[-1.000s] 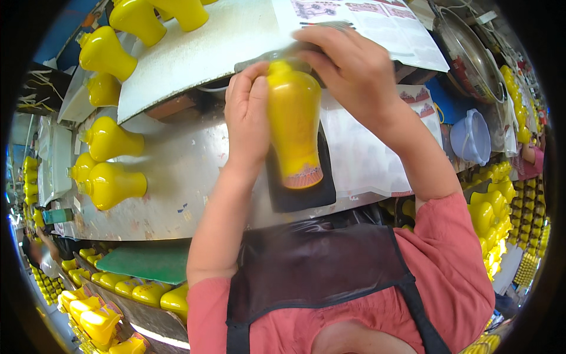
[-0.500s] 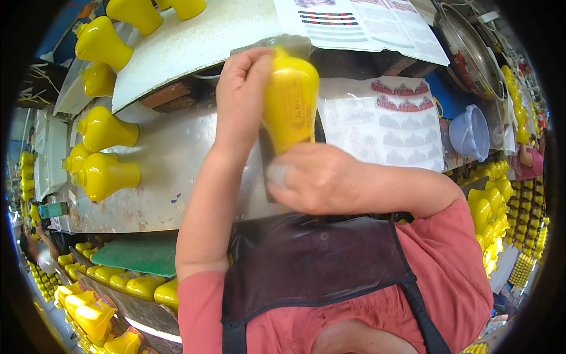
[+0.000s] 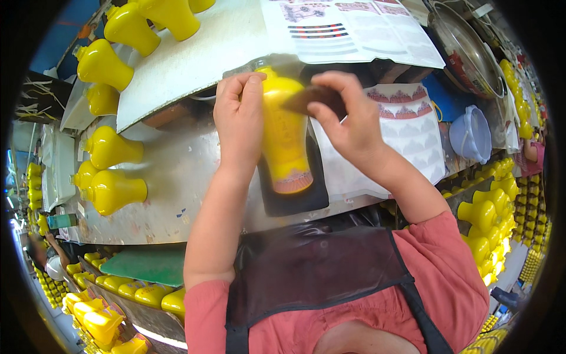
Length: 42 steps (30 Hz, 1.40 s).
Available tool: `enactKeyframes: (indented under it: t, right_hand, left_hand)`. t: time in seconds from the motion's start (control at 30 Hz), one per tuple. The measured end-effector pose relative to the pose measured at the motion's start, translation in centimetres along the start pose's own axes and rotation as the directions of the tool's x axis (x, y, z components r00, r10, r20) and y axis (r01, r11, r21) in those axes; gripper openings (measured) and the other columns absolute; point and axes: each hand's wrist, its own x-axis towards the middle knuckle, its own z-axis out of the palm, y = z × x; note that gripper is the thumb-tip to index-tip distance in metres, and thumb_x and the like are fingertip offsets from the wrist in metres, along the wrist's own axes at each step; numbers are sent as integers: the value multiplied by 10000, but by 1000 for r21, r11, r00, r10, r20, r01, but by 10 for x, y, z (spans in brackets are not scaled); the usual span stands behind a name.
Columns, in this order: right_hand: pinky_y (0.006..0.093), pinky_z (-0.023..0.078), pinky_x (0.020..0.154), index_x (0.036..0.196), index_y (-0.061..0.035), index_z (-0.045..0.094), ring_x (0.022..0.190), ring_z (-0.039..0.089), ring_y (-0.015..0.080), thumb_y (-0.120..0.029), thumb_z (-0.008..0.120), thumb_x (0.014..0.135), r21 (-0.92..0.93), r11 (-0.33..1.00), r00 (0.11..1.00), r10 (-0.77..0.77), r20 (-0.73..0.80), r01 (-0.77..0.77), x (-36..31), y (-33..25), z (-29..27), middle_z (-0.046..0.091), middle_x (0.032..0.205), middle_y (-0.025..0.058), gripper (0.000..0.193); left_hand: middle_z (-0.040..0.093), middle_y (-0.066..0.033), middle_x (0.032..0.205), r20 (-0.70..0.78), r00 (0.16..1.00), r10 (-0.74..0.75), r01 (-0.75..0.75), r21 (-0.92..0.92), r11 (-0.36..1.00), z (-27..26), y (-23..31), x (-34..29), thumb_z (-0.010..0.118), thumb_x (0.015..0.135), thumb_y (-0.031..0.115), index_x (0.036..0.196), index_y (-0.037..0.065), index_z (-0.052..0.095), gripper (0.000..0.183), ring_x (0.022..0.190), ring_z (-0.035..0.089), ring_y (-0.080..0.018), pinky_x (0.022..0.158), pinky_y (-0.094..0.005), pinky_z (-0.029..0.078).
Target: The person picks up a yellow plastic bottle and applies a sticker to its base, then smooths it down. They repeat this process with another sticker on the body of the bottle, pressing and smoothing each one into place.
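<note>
A glossy yellow bottle (image 3: pixel 285 141) lies on a black pad (image 3: pixel 298 206), neck away from me. Faint lettering runs along its body and a pink patterned band (image 3: pixel 293 182) circles its base end. My left hand (image 3: pixel 240 115) is closed at the bottle's neck and shoulder, thumb and fingertips pressed together there. Between the thumb and fingers of my right hand (image 3: pixel 354 121) is a dark brown flat scraper (image 3: pixel 315 101), slightly blurred. Its tip is over the bottle's right shoulder; whether it touches the surface I cannot tell.
Several yellow bottles (image 3: pixel 118 194) stand on the left of the metal table (image 3: pixel 171 221), others on a white board (image 3: pixel 218 53). Printed transfer sheets (image 3: pixel 407 138) lie to the right, beside a pale blue bucket (image 3: pixel 470 134) and a metal basin (image 3: pixel 463 50). More bottles fill racks below.
My right hand has moved from the bottle's lower end up to its right shoulder, uncovering the patterned band and showing the scraper. My left hand stays at the neck.
</note>
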Motion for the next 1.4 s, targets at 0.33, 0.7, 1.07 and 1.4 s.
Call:
enactKeyframes:
  t: [0.33,0.7,1.07,1.4]
  right_hand:
    - [343,575,772,1135,-20,701,841,729,302,-132,702,899,-201,953,942,-164,292,227,88,12,7,743,962,155,261]
    - [354,591,723,941,-125,725,878,721,267,-99,779,776,22,856,828,-506,241,516,1,9,-6,721,955,95,175]
    - [375,577,717,918,-118,690,808,713,293,45,806,734,140,960,966,-253,52,243,-63,3,1,739,951,90,271]
    - [408,572,770,1097,-42,658,902,713,342,-98,713,887,-32,996,992,-77,101,81,29,6,-1,714,966,141,225]
  left_hand:
    - [597,-112,1185,31,994,103,-108,229,968,-2,6,-10,659,964,240,1199,-25,654,354,1081,603,-208,969,-329,487]
    - [653,-73,1146,53,996,-72,84,-284,955,-7,-7,-8,490,1088,241,1213,13,626,293,1011,616,-125,902,-273,505]
    - [622,-119,1260,93,983,-160,184,-411,893,2,-4,-30,523,1088,361,1417,46,442,462,1100,630,-182,966,-339,530]
    - [584,-123,1316,74,993,-95,110,-234,966,1,-1,-33,380,1124,368,1478,47,417,479,1155,594,-180,995,-317,492]
